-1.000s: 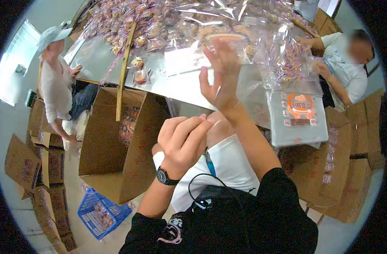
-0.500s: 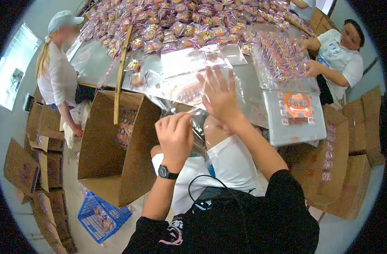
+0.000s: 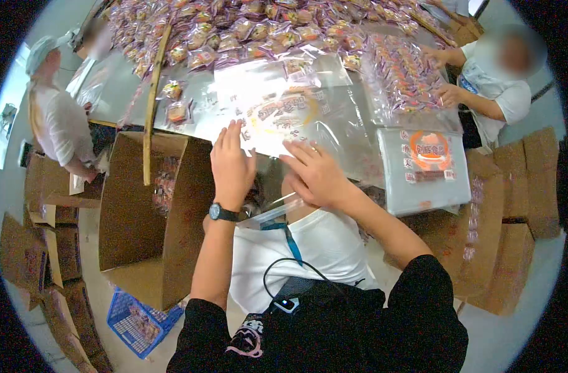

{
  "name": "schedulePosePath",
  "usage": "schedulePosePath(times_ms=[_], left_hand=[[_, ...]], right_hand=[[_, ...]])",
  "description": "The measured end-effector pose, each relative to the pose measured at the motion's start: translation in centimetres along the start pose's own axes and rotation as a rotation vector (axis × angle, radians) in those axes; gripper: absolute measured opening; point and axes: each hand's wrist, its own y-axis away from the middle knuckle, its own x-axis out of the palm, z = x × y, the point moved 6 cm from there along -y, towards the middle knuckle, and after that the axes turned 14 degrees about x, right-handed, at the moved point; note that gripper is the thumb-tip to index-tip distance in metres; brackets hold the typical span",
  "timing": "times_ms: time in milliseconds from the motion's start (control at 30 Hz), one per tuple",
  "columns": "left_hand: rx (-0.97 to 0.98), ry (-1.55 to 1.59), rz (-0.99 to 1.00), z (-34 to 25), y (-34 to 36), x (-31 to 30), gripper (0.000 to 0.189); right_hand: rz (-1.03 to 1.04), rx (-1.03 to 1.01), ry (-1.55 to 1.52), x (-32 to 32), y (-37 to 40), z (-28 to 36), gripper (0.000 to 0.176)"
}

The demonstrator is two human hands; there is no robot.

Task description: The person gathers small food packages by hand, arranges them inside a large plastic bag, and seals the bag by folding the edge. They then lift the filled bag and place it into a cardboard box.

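Observation:
A large clear plastic bag [image 3: 333,127] with a printed orange ring lies flat on the metal table, its near end hanging over the edge above my lap. My left hand [image 3: 231,165], with a black watch on the wrist, rests at the bag's near left side, fingers stretched out. Lower down and to the right, my right hand [image 3: 318,174] lies palm down over the bag near the table edge, its fingers extended. Beyond the bag is a wide heap of small purple-edged food packets [image 3: 253,31]. Two loose packets [image 3: 177,112] sit to the left.
A stack of printed plastic bags [image 3: 424,180] lies at the right. Behind it, a person [image 3: 495,87] handles a bag filled with packets [image 3: 402,81]. An open carton [image 3: 134,205] and a wooden stick [image 3: 154,105] are at left, above a blue basket [image 3: 134,323]. Another person [image 3: 60,124] stands farther left.
My left hand has gone from a closed grip on the plastic to outstretched fingers. My right hand has come down toward me, and the bag now lies spread on the table.

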Motion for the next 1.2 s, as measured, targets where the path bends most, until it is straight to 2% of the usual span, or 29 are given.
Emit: schedulePosePath(times_ms=[67,100,167,200,267,300,400,500,600,633,667,733,800,867,933,1000,1067,1133,1167,1200], left_hand=[[-0.237,0.194,0.086,1.1,-0.6,-0.3,0.041],[-0.207,0.122,0.057,0.9,-1.3,-1.5,0.026],[-0.241,0.075,-0.065,0.6,-1.6,-4.6,0.03],[-0.277,0.091,-0.131,0.5,-1.3,-6.2,0.035],[-0.125,0.001,-0.371,-2.9,-1.5,-10.4,0.045],[-0.07,0.033,-0.372,-4.8,-1.4,-11.8,0.054],[0.105,-0.07,-0.387,-7.7,0.6,-12.1,0.062],[0.188,-0.065,-0.284,-8.1,0.4,-11.9,0.062],[0.162,0.021,-0.365,-6.2,0.5,-12.1,0.062],[0.094,0.091,-0.418,-5.4,0.3,-11.1,0.063],[0.1,0.048,-0.341,-4.4,-0.5,-9.8,0.065],[0.008,-0.106,-0.116,-3.4,-1.7,-7.1,0.069],[-0.012,-0.179,0.081,-2.0,-1.8,-2.7,0.071],[-0.103,-0.278,0.257,-1.3,-1.7,2.1,0.068],[-0.066,-0.194,0.235,-0.9,-1.3,4.7,0.065],[-0.008,-0.133,0.198,-1.3,-1.6,5.9,0.064],[-0.072,-0.085,0.126,0.2,-1.2,8.7,0.048],[-0.178,-0.047,0.154,1.7,-1.1,10.3,0.037],[-0.194,-0.045,0.098,2.0,-1.4,10.3,0.035],[-0.211,-0.042,0.045,2.3,-1.7,10.3,0.034]], right_hand=[[0.068,0.033,-0.097,0.3,0.5,-1.1,0.064],[0.052,0.076,-0.031,-0.1,0.4,-1.9,0.065],[0.022,0.165,0.097,-1.5,0.4,-3.2,0.067],[-0.06,0.139,0.151,-2.5,0.3,-3.5,0.067],[-0.232,0.093,0.252,-4.9,-0.2,-3.2,0.068],[-0.286,0.041,0.296,-6.6,-0.3,-2.0,0.065],[-0.311,-0.156,0.023,-9.0,-1.8,-0.5,0.056],[0.545,-0.042,0.066,-8.6,-1.9,-0.8,0.04],[0.002,-0.271,-0.736,-18.1,-0.7,1.5,0.021],[-0.079,-0.21,-0.841,-19.6,-0.8,-0.4,0.021],[-0.17,-0.153,-0.939,-20.9,-1.8,-2.6,0.02],[-0.517,0.144,-0.449,-21.2,-5.6,-6.6,0.023],[-0.559,0.124,-0.14,-17.5,-9.9,-11.6,0.037],[-0.449,0.133,0.228,-11.5,-13.3,-16.2,0.051],[-0.455,0.042,0.3,-8.2,-15.2,-17.4,0.055],[-0.437,0.148,0.376,-6.3,-17.3,-17.3,0.052],[-0.418,0.21,0.427,-5.6,-20.4,-18.1,0.054],[-0.355,0.245,0.452,-4.7,-22.9,-19.2,0.061],[-0.283,0.286,0.384,-4.6,-23.7,-19.7,0.054],[-0.314,0.3,0.281,-5.1,-24.4,-20.4,0.052]])
